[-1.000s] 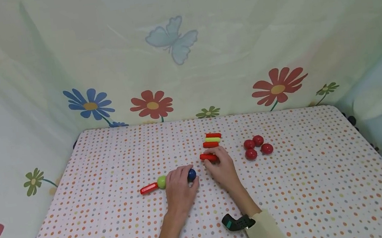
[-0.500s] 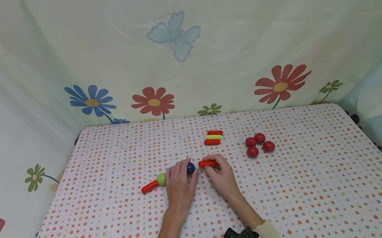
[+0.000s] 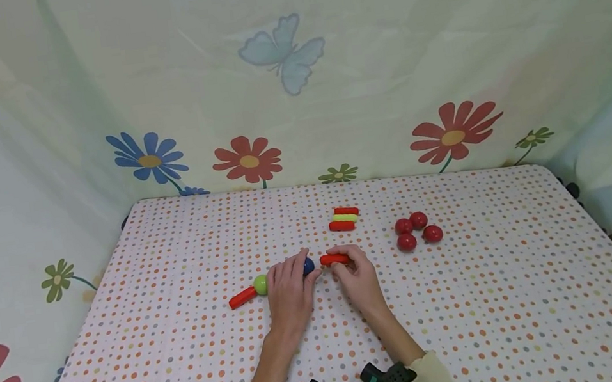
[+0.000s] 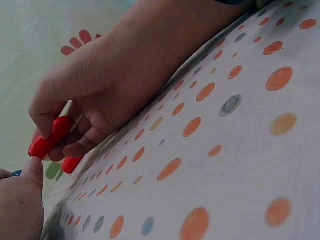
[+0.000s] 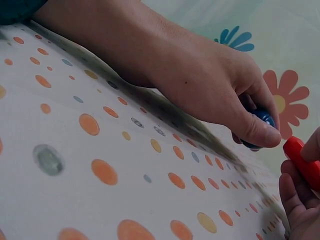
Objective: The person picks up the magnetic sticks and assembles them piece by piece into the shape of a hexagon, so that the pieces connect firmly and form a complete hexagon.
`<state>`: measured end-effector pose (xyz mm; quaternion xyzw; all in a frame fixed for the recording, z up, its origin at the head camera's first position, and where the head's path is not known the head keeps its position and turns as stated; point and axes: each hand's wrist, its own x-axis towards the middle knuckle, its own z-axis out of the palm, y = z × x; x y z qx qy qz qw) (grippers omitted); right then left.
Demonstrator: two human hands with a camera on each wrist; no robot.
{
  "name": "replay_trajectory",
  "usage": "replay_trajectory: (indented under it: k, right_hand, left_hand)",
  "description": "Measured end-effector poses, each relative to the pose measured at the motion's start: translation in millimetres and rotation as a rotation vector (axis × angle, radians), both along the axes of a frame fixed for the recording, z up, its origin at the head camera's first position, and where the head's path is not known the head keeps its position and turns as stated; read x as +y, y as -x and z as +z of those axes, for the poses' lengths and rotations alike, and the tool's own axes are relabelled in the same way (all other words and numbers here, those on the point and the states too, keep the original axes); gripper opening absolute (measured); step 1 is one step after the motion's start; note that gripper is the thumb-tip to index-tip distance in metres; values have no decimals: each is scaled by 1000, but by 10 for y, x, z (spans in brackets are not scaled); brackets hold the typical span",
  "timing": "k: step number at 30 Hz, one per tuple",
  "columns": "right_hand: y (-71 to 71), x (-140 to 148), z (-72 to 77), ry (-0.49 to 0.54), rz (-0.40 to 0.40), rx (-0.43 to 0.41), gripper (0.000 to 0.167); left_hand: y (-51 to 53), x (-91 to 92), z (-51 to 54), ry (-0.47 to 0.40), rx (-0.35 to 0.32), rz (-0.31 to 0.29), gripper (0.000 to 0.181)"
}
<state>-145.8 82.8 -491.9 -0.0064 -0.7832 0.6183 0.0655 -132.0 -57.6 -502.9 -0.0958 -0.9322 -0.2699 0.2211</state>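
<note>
- Grips in the right hand [image 3: 359, 277], between thumb and curled fingers, a glossy red faceted rod [image 3: 333, 258], above the cloth in the left wrist view.
- Has the long axis of this rod nearly crosswise, with the free end pointing left, away from the right palm and toward a shiny dark blue ball [image 3: 309, 265].
- Pinches this ball with the left hand [image 3: 289, 293], with the thumb across one side, as well seen in the right wrist view.
- Leaves between rod end and ball only a narrow gap: just beside, but apart. Has the left thumb tip very near to the rod end; cannot tell from the left wrist view if touching.
- Shows on the other side of the left hand a light green round ball [image 3: 260, 285] and, seemingly touching it, a straight red rod [image 3: 242, 298], slanting toward the near left. Cannot tell about anything under the palm.
- Has beyond the right hand three short parallel rods, red, yellow-green and red [image 3: 342, 226], and farther right four glossy dark red balls [image 3: 407, 242], well apart from the fingers.
- Offers open room on the dotted white cloth [image 3: 499, 294] to the right and between the forearms, with the far table edge behind the three rods.
</note>
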Motion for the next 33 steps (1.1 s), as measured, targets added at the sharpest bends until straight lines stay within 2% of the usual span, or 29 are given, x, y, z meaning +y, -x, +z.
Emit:
replay_trajectory:
  k: [13, 20, 33]
  right_hand:
    - [-12, -1, -3, -4, 12, -11, 24]
    - [1, 6, -26, -22, 23, -15, 25]
    - [7, -2, -27, -36, 54, -26, 28]
  left_hand:
    - [-12, 6, 14, 10, -34, 0, 46]
    - [-10, 9, -8, 24, -8, 2, 48]
    - [-6, 8, -8, 48, -12, 5, 49]
